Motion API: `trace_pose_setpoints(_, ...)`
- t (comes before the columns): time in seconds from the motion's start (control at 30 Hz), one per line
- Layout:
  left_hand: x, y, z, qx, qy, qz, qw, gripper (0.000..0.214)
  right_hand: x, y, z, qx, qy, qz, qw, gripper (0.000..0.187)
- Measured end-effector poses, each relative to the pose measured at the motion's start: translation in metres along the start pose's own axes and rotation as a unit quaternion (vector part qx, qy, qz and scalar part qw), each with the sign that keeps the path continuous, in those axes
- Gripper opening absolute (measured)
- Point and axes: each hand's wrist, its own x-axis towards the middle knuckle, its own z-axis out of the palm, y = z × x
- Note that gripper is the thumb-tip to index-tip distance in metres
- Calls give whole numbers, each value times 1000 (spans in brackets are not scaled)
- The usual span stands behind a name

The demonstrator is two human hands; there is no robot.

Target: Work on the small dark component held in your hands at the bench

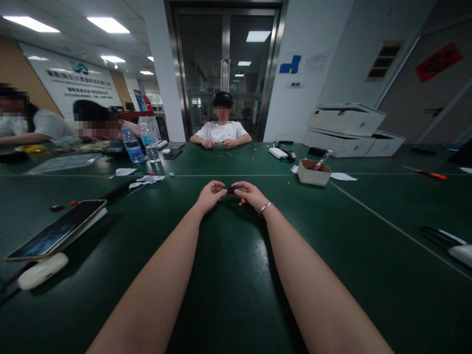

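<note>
In the head view, I have both hands out over the green table point(228, 295), arms stretched forward. The black piece point(231, 190) is between them, near the middle of my view. My left hand point(211, 197) pinches its left end between thumb and fingers; my right hand point(252, 195), with a bracelet point(265, 209) at the wrist, pinches the other end. The piece is too small for me to make out its details.

To the left I see paper scraps point(146, 181), then a phone point(59, 231) with a white case point(43, 271) just beside its near end. To the right stands an open box point(312, 176) with a pen-like thing point(323, 160) leaning in it. Farther right lies a screwdriver point(431, 174). Across the table sits a person point(223, 132) in a white shirt, hands on the tabletop.
</note>
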Motion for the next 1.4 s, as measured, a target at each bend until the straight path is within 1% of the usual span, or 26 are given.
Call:
trace_pose_setpoints(0.13, -3, 4, 0, -21, -2, 9, 1000, 32, 3, 2, 1, -9, 17, 28, 999, 14)
trace_pose_setpoints(0.23, -3, 5, 0, -24, -14, 12, 1000, 31, 2, 1, 0, -26, 32, 42, 998, 19)
trace_pose_setpoints(0.3, -3, 5, -1, -23, -16, 10, 1000, 30, 0, -1, 0, -12, 25, 32, 999, 14)
trace_pose_setpoints(0.33, -3, 5, -1, -26, -14, 9, 1000, 30, -2, -2, -1, 9, 15, 9, 1000, 25)
trace_pose_setpoints(0.37, -2, 4, -1, -31, -11, 6, 999, 30, -3, -4, -1, 24, 6, -5, 1000, 40)
trace_pose_setpoints(0.4, -2, 4, -1, -37, -9, 3, 999, 30, -4, -5, -1, 34, 2, -8, 999, 53)
trace_pose_setpoints(0.43, -1, 3, -1, -44, -7, 0, 999, 29, -5, -6, 0, 37, 8, -2, 999, 59)
trace_pose_setpoints(0.47, -1, 2, -1, -49, -7, -3, 999, 29, -4, -7, 1, 30, 16, 10, 999, 57)
trace_pose_setpoints(0.53, -1, 1, 0, -54, -9, -7, 998, 29, -2, -8, 3, -7, 40, 39, 998, 35)
trace_pose_setpoints(0.63, -1, 2, 0, -56, -4, -12, 998, 29, -1, -8, 4, -51, 42, 49, 997, 26)
trace_pose_setpoints(0.67, -1, 2, 0, -58, 1, -14, 998, 29, -1, -8, 4, -43, 34, 33, 998, 30)
trace_pose_setpoints(0.7, -1, 2, 0, -60, 8, -15, 998, 29, -2, -8, 3, -28, 26, 15, 999, 43)
trace_pose_setpoints(0.73, -1, 3, -1, -63, 14, -16, 998, 29, -2, -8, 2, -11, 32, 4, 999, 53)
trace_pose_setpoints(0.77, -1, 3, -1, -65, 17, -17, 998, 29, -2, -7, 2, 1, 39, 5, 999, 58)
trace_pose_setpoints(0.8, -1, 4, -1, -66, 18, -19, 998, 29, -2, -7, 2, 3, 51, 14, 999, 54)
trace_pose_setpoints(0.87, -2, 5, -1, -65, 15, -20, 998, 29, -2, -7, 3, -18, 60, 43, 997, 37)
trace_pose_setpoints(0.93, -2, 6, 0, -62, 13, -21, 998, 29, -1, -7, 4, -46, 43, 53, 997, 27)
trace_pose_setpoints(1.0, -2, 7, 0, -61, 18, -25, 998, 27, -3, -8, 4, -41, 25, 37, 998, 22)
trace_pose_setpoints(1.03, -2, 7, 0, -61, 21, -28, 998, 27, -4, -9, 3, -23, 22, 24, 999, 29)
trace_pose_setpoints(1.07, -3, 7, 0, -62, 24, -30, 997, 26, -5, -10, 3, -2, 28, 15, 999, 39)
trace_pose_setpoints(1.1, -3, 7, 0, -64, 26, -32, 997, 26, -5, -10, 3, 16, 35, 14, 999, 45)
trace_pose_setpoints(1.13, -2, 7, 0, -66, 27, -32, 997, 26, -5, -10, 2, 25, 43, 20, 999, 45)
trace_pose_setpoints(1.23, -2, 6, 0, -66, 24, -27, 997, 26, -2, -9, 3, -10, 49, 59, 997, 25)
trace_pose_setpoints(1.27, -2, 6, 0, -65, 23, -26, 997, 27, -1, -8, 4, -28, 38, 63, 997, 23)
trace_pose_setpoints(1.33, 0, 4, -1, -63, 22, -27, 997, 26, -1, -8, 4, -34, 26, 46, 998, 21)
trace_pose_setpoints(1.4, 1, 1, -2, -63, 22, -27, 997, 26, -3, -9, 4, 8, 28, 15, 999, 43)
